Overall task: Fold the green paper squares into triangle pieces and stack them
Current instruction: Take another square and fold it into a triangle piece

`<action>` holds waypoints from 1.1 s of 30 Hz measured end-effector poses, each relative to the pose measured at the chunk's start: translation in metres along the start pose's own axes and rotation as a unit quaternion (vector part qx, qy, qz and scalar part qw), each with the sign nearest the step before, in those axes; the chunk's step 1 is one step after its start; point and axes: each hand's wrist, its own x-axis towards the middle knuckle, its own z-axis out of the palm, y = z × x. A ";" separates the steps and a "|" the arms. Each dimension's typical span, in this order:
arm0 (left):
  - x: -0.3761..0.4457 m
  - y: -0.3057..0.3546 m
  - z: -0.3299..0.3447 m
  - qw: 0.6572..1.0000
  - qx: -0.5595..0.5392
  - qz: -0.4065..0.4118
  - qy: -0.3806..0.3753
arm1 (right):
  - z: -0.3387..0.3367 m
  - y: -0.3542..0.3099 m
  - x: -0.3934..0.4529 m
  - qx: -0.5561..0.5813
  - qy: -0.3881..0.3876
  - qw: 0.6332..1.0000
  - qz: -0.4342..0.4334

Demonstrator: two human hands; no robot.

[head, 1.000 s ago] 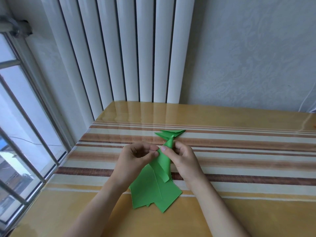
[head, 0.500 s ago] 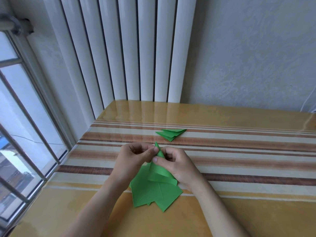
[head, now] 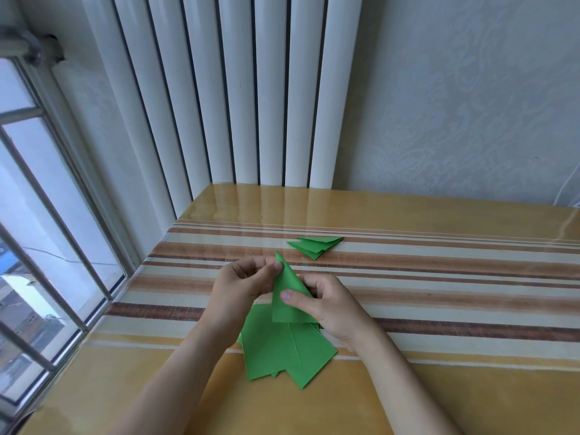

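while left hand (head: 243, 282) pinches its tip, right hand (head: 326, 304) thumb-clamps the folded triangle (head: 287, 296).

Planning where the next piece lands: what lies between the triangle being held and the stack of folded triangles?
Only bare striped table in the head view, between the held triangle and the folded stack.

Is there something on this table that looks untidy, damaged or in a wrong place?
Nothing looks damaged or spilled. The flat green squares near the table's front edge lie fanned, their corners askew. The folded triangles farther back sit offset, not flush. Both hands hold one triangular piece.
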 end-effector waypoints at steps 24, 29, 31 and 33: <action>0.000 0.001 0.002 0.999 -0.019 0.027 0.041 | 0.003 -0.003 -0.002 -0.041 -0.010 0.999 0.004; 0.000 0.001 0.002 0.998 -0.019 0.025 0.047 | 0.003 -0.003 -0.002 -0.045 -0.014 0.999 0.003; 0.000 0.001 0.001 0.998 -0.019 0.026 0.047 | 0.003 -0.002 -0.002 -0.048 -0.016 0.999 0.004; -0.001 0.001 0.001 0.998 -0.017 0.030 0.044 | 0.003 -0.002 -0.002 -0.046 -0.015 0.999 0.006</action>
